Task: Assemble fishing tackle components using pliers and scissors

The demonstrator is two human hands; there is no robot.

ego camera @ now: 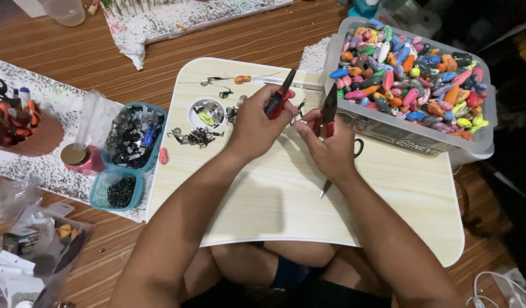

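Head cam, looking down at a pale wood lap bench [286,211] over the person's crossed legs.

Left hand [257,126]: fingers wrapped tight round red-handled pliers [279,98], dark tips aimed up and away. Right hand [330,149]: fingers closed on a second red-handled tool [329,108], dark jaws pointing up. I also see a thin metal tip [324,189] sticking out below that hand. Between the two tool tips sits a small metal fitting [300,108]; too small for me to tell which tool has it.

Left of the hands, on the bench: a loose heap of small metal hooks and swivels [196,136] beside a round recess [208,112] with more bits in it. One orange lure body [242,79] lies near the far edge.

Clear tub [471,145] on the right, touching the bench's far right corner, packed with painted lure bodies [408,77]. Two teal containers [123,171] of dark hardware sit just left of the bench.
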